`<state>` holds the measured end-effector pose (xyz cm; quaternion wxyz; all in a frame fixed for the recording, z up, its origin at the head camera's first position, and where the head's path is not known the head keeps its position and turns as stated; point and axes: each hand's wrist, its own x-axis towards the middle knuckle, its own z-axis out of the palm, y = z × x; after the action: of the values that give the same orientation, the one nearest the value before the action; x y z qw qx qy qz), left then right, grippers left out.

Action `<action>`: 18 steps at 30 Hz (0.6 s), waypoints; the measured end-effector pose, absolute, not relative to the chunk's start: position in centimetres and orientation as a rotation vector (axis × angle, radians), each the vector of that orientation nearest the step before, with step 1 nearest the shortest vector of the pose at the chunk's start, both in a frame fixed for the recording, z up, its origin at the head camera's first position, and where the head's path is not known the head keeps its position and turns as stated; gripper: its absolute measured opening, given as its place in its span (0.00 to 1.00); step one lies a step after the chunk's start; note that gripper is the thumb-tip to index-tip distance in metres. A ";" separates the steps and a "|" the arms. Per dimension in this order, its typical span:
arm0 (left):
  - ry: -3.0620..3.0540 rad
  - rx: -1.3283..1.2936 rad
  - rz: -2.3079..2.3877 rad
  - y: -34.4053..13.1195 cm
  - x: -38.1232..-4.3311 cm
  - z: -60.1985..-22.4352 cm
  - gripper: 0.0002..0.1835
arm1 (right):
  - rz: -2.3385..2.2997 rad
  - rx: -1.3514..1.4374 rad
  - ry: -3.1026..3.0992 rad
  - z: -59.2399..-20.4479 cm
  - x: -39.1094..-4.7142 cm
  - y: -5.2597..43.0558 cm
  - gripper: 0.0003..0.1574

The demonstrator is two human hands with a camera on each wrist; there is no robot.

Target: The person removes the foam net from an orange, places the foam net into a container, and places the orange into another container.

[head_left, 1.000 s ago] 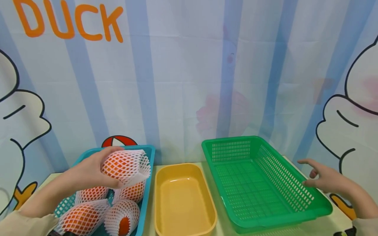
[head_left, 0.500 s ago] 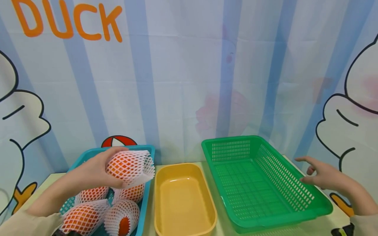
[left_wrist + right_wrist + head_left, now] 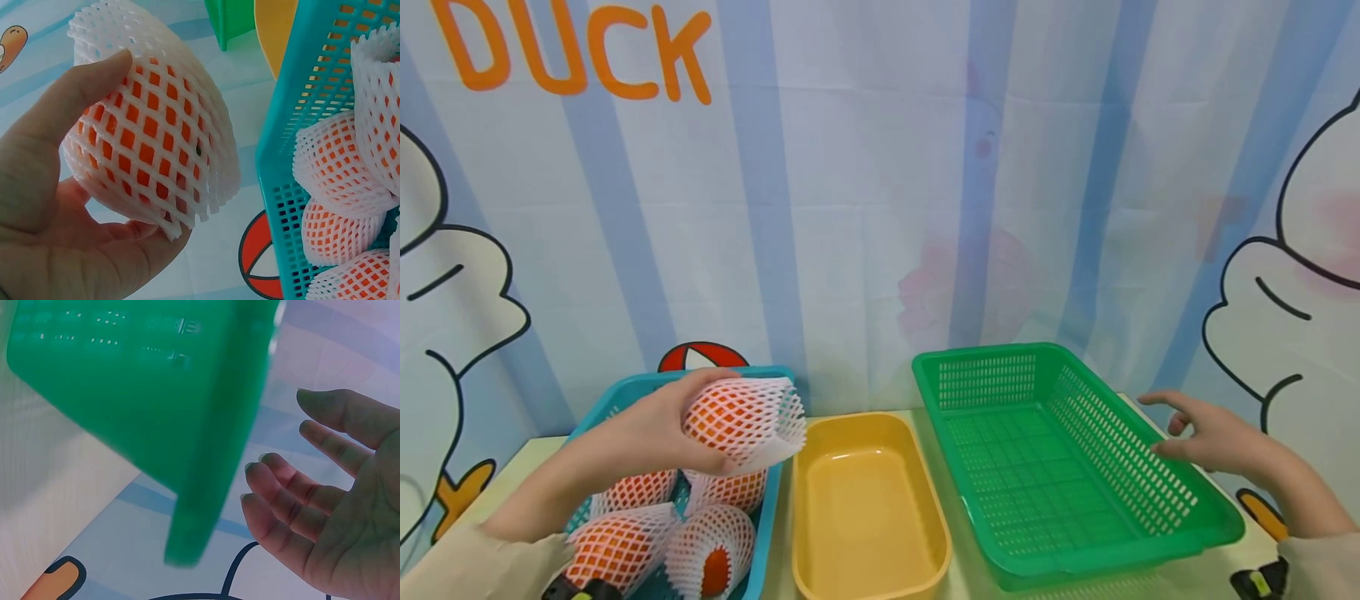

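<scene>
My left hand (image 3: 666, 425) grips an orange-red round fruit (image 3: 741, 421) in a white foam net sleeve, raised over the right side of the blue basket (image 3: 617, 392). The left wrist view shows thumb and fingers curled round the netted fruit (image 3: 144, 137); its exact kind is hidden by the net. Several more netted fruits (image 3: 617, 542) lie in that basket. Over on the right, my right hand (image 3: 1213, 433) hovers beside the green basket (image 3: 1075, 550). In the right wrist view its fingers (image 3: 287, 506) are loosely bent, hold nothing and stand apart from the rim.
Between the two baskets stands a shallow yellow tray (image 3: 868, 533) on the pale table (image 3: 782, 500). A striped curtain (image 3: 865, 208) with cartoon ducks hangs right behind the table. The green basket has high slotted walls.
My left hand has moved a little to the right with the netted fruit. The right hand has drifted slightly left and up toward the green basket.
</scene>
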<state>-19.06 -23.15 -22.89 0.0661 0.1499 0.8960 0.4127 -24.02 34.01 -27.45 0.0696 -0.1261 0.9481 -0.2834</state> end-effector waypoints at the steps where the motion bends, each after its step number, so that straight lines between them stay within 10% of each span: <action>1: 2.699 0.457 1.246 -23.1 -19.0 -22.8 0.53 | -0.850 -0.382 2.855 -27.4 -24.0 34.0 0.41; 18: 2.686 0.493 1.242 -22.3 -18.9 -22.4 0.53 | -0.814 -0.441 2.906 -26.9 -24.5 32.8 0.39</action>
<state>-18.94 -22.29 -22.44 0.0706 0.1638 0.8931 0.4131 -24.52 32.81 -26.87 0.0459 -0.1445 0.9518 -0.2665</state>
